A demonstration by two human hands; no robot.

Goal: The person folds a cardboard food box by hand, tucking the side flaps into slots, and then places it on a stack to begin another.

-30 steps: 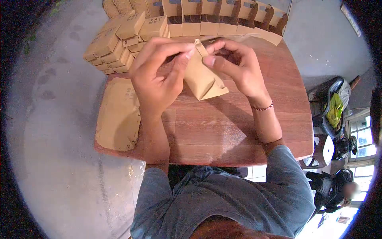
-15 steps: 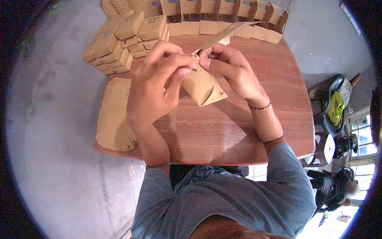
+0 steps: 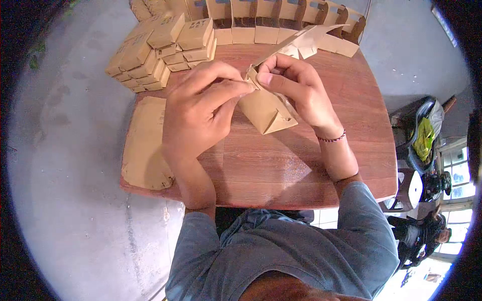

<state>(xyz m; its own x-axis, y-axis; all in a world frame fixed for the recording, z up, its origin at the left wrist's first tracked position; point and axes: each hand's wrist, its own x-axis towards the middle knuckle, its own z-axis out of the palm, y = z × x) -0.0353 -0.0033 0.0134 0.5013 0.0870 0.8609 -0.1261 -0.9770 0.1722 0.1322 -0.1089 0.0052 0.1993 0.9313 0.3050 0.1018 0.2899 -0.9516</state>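
Above the wooden table (image 3: 271, 170) I hold a brown cardboard box (image 3: 266, 108), partly folded, with a long panel slanting up and away to the right. My left hand (image 3: 203, 108) pinches the box's far left corner between thumb and fingers. On the far edge, close beside it, my right hand (image 3: 296, 88) grips the cardboard, its thumb on the near face and fingers behind. A tucked flap with a small slot shows at the box's near end. My fingers cover part of the fold between them.
Stacked closed brown boxes (image 3: 155, 47) stand at the table's back left. A row of open cardboard carriers (image 3: 266, 25) lines the far edge. Flat brown cardboard (image 3: 143, 145) lies at the left. A stool (image 3: 409, 189) and a seated person (image 3: 422, 233) are off to the right.
Both hands and the box have shifted slightly right. The left fingers have drawn closer together at the corner, and more of the raised panel's underside shows.
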